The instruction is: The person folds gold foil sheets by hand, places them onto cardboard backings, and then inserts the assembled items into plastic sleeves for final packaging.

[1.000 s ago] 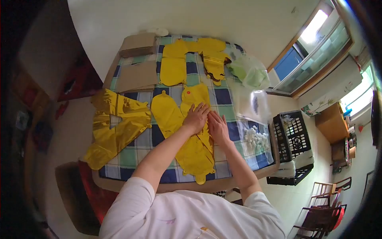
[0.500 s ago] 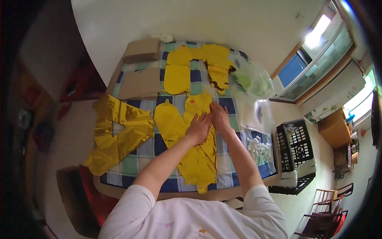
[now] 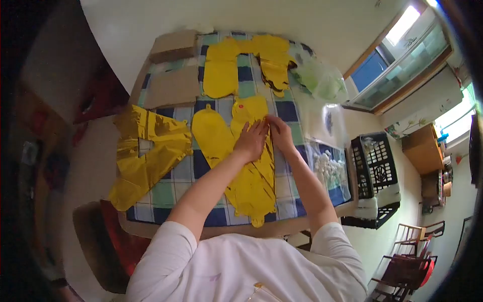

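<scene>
Left hand (image 3: 251, 142) flat, right hand (image 3: 280, 134) bent, both on the near foil (image 3: 254, 183)

Closest is a person in a white shirt (image 3: 246, 267), leaning in at the surface (image 3: 146, 229). The near foil, gold and V-shaped, lies on a checked cloth (image 3: 288, 186) straight ahead, its lower tip close to the near edge. The left hand rests palm down on the foil's right limb, fingers lightly spread. The right hand bends over that limb's right edge, just beside the left; whether its fingertips pinch the foil or only press it, I cannot tell.

The left foil (image 3: 151, 167), creased and with a gap in its middle, lies apart from the near one. Right of the right forearm sits a clear pouch (image 3: 329, 168) of white bits. Farther back come two card stacks (image 3: 173, 86) at left, the far foil (image 3: 221, 73), and a green bag (image 3: 322, 83) at right.

Uneven pressure could set hard creases in the near foil, and a sharp tug at its edge could tear it. Dragging palms could ruck the cloth and skew the other pieces.

Counted: two hands, three foils, one pouch, two card stacks, one green bag; the white bits are too small to count
</scene>
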Tool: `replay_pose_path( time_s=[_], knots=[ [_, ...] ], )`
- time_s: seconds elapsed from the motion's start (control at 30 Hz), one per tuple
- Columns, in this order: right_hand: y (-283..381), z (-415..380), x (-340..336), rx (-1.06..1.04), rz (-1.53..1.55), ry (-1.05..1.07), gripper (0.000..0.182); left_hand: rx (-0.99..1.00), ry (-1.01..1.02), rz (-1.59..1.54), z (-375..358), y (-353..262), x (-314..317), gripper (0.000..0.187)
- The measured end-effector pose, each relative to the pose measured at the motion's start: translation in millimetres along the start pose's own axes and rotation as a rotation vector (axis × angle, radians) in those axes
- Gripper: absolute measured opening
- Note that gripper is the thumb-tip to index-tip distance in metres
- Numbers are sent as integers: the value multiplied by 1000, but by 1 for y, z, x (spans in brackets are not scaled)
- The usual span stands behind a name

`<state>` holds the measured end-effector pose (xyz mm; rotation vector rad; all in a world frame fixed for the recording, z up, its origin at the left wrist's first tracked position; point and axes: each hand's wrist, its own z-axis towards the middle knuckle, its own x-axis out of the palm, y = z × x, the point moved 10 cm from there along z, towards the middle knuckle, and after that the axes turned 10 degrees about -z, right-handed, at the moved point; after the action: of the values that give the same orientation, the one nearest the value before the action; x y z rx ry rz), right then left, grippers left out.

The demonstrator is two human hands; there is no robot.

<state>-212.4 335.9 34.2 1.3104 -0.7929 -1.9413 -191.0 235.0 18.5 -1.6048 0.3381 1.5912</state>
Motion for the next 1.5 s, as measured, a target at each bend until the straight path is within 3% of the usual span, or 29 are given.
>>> replay_pose_path(
  time_s=[0.07, 0.17, 0.47, 0.83, 1.03, 1.13, 1.5],
  knots=[
    [11, -30, -4, -44, 108, 87, 29, 2, -32, -22, 2, 3, 2, 53],
    [24, -70, -15, -255, -134, 136, 31, 12, -99, -64, 1, 6, 8, 49],
    [63, -150, -35, -449, -391, 269, 37, 38, -173, -58, 1, 6, 1, 44],
    [77, -168, -31, -525, -499, 419, 31, 66, -242, -68, 2, 6, -3, 41],
    [82, -187, -27, -588, -404, 498, 34, 15, -130, -88, 3, 6, -1, 43],
    [91, -194, -32, -558, -409, 505, 35, 46, -210, -82, 1, 5, -3, 42],
    [91, -216, -43, -496, -390, 538, 32, 46, -192, -98, 2, 6, 1, 42]
  ],
)
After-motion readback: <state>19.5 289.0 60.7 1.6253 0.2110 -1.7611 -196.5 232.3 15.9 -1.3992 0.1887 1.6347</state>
